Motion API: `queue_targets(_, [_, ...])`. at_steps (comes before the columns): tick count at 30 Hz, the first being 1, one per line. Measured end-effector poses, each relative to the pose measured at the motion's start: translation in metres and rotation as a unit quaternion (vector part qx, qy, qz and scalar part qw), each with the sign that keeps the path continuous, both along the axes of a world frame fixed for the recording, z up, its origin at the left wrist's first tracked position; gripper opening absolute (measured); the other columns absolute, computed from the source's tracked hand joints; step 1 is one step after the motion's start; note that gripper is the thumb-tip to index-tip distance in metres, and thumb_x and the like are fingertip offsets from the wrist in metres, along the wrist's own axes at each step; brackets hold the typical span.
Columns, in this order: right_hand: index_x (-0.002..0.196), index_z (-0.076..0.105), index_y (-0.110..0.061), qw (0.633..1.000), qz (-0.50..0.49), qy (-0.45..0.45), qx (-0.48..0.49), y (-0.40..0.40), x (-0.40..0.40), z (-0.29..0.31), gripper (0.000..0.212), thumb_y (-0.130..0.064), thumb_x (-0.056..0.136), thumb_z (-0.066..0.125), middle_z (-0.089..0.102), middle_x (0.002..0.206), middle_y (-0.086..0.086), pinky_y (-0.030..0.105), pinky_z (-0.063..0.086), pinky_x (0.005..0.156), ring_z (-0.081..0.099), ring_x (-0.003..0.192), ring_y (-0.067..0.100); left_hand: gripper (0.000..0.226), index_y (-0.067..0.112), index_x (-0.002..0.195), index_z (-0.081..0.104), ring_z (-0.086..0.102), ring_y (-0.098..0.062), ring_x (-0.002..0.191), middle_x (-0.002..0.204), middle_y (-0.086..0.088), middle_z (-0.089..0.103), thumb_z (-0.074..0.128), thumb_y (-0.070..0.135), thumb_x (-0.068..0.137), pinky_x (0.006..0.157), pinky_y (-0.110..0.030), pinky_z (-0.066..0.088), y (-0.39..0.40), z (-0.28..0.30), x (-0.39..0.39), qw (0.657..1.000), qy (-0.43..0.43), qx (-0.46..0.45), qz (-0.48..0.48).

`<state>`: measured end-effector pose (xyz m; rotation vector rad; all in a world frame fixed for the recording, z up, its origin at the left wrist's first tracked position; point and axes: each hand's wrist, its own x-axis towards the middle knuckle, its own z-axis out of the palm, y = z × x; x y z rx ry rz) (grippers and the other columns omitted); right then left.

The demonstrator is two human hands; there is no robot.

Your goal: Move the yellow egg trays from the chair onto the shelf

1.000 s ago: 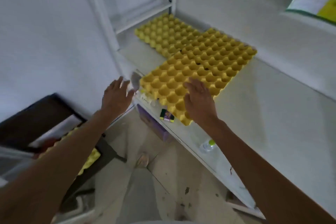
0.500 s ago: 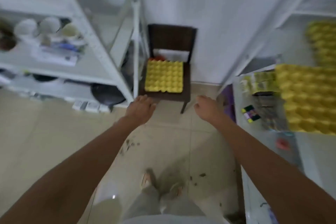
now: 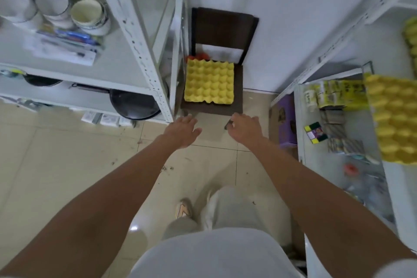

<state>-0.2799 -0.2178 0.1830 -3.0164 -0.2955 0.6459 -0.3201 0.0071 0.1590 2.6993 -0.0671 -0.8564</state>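
A yellow egg tray [image 3: 209, 82] lies flat on the seat of a dark brown chair [image 3: 223, 27] against the white wall. Something red peeks out behind the tray's far left corner. My left hand [image 3: 184, 130] and my right hand [image 3: 244, 127] are stretched out side by side just short of the chair's front edge, both empty with fingers spread. On the right, a second yellow egg tray [image 3: 393, 117] rests on the white shelf [image 3: 404, 183], with a third [image 3: 411, 34] at the frame's edge further back.
A white metal rack [image 3: 140, 52] at the left holds bowls [image 3: 88, 16], papers and a black pan [image 3: 133, 104]; its post stands right beside the chair. The right shelf's lower level carries small packets and a purple box [image 3: 286, 119]. Beige tile floor lies between.
My view has swung from the right shelf to the chair. Both hands left the tray set on the shelf and have moved toward the chair, which now looks closer.
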Motion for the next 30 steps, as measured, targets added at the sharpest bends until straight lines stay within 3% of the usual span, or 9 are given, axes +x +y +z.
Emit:
queue_targets(3, [0.139,0.051,-0.012,0.999,0.002,0.04,0.002,-0.008,0.033,-0.012,0.047,-0.035,0.098,0.045,0.057,0.135,0.012,0.044,0.038,0.102,0.055,0.122,0.031,0.062,0.012,0.159,0.035,0.025,-0.03,0.156,0.169,-0.01,0.027,0.033,0.046,0.107,0.126,-0.049,0.023,-0.006,-0.011,0.043,1.0,0.005,-0.004,-0.013])
queue_targets(9, [0.145,0.047,-0.008,0.992,-0.04,0.107,0.05,-0.028,0.137,-0.067,0.049,-0.031,0.101,0.043,0.05,0.146,0.013,0.045,0.041,0.105,0.05,0.131,0.033,0.061,0.014,0.159,0.034,0.028,-0.032,0.153,0.167,-0.009,0.03,0.032,0.046,0.107,0.121,-0.05,0.028,-0.009,-0.057,0.15,0.998,0.035,0.044,-0.037])
queue_targets(15, [0.131,0.058,-0.008,0.973,-0.115,0.18,0.088,-0.036,0.243,-0.139,0.041,-0.029,0.097,0.046,0.06,0.129,0.015,0.043,0.049,0.096,0.059,0.118,0.035,0.055,0.01,0.152,0.041,0.04,-0.035,0.144,0.155,-0.013,0.043,0.039,0.041,0.107,0.112,-0.052,0.04,-0.008,-0.117,0.244,0.992,0.105,0.049,0.044])
queue_targets(18, [0.118,0.063,-0.012,0.96,-0.158,0.205,0.106,-0.036,0.287,-0.18,0.033,-0.027,0.093,0.046,0.065,0.118,0.013,0.043,0.054,0.091,0.064,0.11,0.035,0.046,0.002,0.144,0.049,0.048,-0.038,0.135,0.145,-0.019,0.05,0.044,0.029,0.106,0.107,-0.052,0.045,-0.002,-0.154,0.28,0.988,0.107,0.052,0.101])
queue_targets(21, [0.114,0.062,-0.015,0.953,-0.189,0.214,0.1,-0.034,0.32,-0.22,0.03,-0.026,0.092,0.047,0.068,0.109,0.01,0.038,0.053,0.08,0.066,0.104,0.032,0.047,0.002,0.144,0.048,0.052,-0.039,0.131,0.143,-0.02,0.052,0.047,0.027,0.104,0.105,-0.05,0.047,0.01,-0.191,0.304,0.97,0.109,0.053,0.212])
queue_targets(25, [0.116,0.062,-0.022,0.942,-0.261,0.191,0.09,-0.03,0.361,-0.271,0.029,-0.027,0.089,0.052,0.068,0.108,0.005,0.033,0.042,0.071,0.067,0.1,0.03,0.047,0.003,0.14,0.05,0.057,-0.042,0.124,0.139,-0.022,0.056,0.051,0.027,0.1,0.101,-0.048,0.05,0.03,-0.243,0.335,0.941,0.108,0.053,0.318])
queue_targets(30, [0.114,0.061,-0.019,0.935,-0.295,0.183,0.071,-0.02,0.397,-0.328,0.027,-0.028,0.089,0.059,0.068,0.111,0.007,0.035,0.045,0.071,0.067,0.102,0.033,0.052,0.008,0.143,0.047,0.055,-0.042,0.127,0.142,-0.02,0.053,0.055,0.023,0.093,0.102,-0.051,0.049,0.048,-0.298,0.363,0.922,0.085,0.061,0.373])
